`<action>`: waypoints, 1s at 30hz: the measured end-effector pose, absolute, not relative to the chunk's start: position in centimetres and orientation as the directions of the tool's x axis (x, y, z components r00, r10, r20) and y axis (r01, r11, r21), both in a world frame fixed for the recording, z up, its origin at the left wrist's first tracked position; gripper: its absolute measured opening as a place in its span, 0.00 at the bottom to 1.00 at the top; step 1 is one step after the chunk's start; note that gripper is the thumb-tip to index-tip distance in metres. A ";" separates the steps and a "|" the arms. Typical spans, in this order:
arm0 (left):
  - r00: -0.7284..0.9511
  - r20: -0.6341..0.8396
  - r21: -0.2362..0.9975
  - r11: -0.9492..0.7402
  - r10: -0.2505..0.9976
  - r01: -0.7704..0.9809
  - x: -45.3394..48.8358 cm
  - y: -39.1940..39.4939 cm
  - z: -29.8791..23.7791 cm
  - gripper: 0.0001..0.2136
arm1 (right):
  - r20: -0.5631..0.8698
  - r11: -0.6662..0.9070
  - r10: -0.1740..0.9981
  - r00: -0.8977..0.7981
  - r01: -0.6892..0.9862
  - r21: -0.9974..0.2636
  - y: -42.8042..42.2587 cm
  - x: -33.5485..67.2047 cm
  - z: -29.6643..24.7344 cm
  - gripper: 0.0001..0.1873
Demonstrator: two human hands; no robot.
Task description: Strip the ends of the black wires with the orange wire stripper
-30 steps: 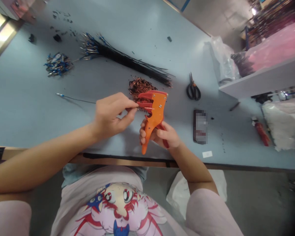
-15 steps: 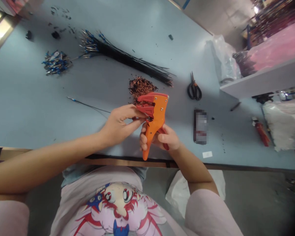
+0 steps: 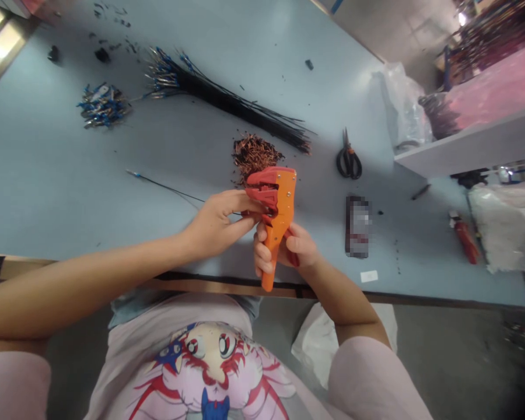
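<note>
My left forearm (image 3: 100, 280) stretches in from the left, its wrist nearly straight. My left hand (image 3: 214, 224) is pinched, forefinger (image 3: 242, 202) above thumb (image 3: 242, 226), the tips just beside my right hand (image 3: 297, 248). That one is curled in a grip, its fingertips (image 3: 263, 252) showing on the left. My right forearm (image 3: 341, 286) slants up leftward from a bent elbow.

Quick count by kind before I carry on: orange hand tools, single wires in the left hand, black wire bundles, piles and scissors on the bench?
Orange hand tool, in the right hand: 1
Single wire, in the left hand: 1
Black wire bundle: 1
Piles, copper-coloured pile and blue-and-silver pile: 2
Scissors: 1
Total: 6
</note>
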State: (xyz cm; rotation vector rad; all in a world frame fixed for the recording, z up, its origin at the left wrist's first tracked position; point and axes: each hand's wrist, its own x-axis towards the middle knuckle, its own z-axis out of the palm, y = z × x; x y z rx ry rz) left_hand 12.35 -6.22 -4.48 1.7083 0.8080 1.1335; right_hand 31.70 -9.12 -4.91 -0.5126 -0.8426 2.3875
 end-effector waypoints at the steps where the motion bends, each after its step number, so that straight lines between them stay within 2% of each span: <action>1: 0.369 0.340 0.925 -0.379 0.865 0.036 12.4 -6.2 -4.5 0.12 | -0.161 -0.651 0.607 -0.778 -0.371 -0.662 -9.1 31.7 -4.9 0.21; 8: 0.371 0.309 0.936 -0.349 0.876 0.044 12.5 -6.2 -4.4 0.11 | -0.151 -0.638 0.609 -0.778 -0.368 -0.677 -9.1 31.8 -5.1 0.20; 11: 0.329 0.331 0.916 -0.385 0.884 0.111 12.4 -6.2 -4.5 0.10 | -0.148 -0.553 0.656 -0.740 -0.338 -0.762 -8.9 32.2 -4.5 0.24; 14: 0.279 0.379 0.869 -0.442 0.883 0.221 12.0 -6.0 -4.4 0.06 | -0.140 -0.343 0.793 -0.593 -0.245 -0.907 -8.6 33.0 -3.6 0.32; 16: 0.235 0.385 0.863 -0.438 0.892 0.251 11.8 -5.9 -4.1 0.04 | -0.087 -0.148 0.900 -0.428 -0.112 -0.983 -8.3 33.5 -3.2 0.29; 18: 0.179 0.361 0.893 -0.394 0.915 0.216 11.6 -5.8 -3.7 0.03 | 0.049 0.082 0.966 -0.253 0.122 -0.989 -8.2 33.6 -3.3 0.20; 20: 0.149 0.311 0.935 -0.330 0.939 0.131 11.5 -5.9 -3.3 0.04 | 0.264 0.308 0.951 -0.162 0.400 -0.863 -8.2 33.3 -3.5 0.18; 22: 0.163 0.253 0.965 -0.260 0.954 0.027 11.6 -6.0 -3.1 0.05 | 0.453 0.465 0.872 -0.184 0.598 -0.653 -8.2 32.8 -3.9 0.21; 26: 0.219 0.156 0.986 -0.138 0.963 -0.094 12.0 -6.1 -2.9 0.08 | 0.628 0.625 0.706 -0.326 0.704 -0.338 -8.2 32.0 -4.5 0.27; 30: 0.251 0.021 0.996 0.002 0.968 -0.089 11.8 -6.1 -3.0 0.14 | 0.669 0.639 0.642 -0.374 0.744 -0.197 -8.3 32.0 -4.8 0.24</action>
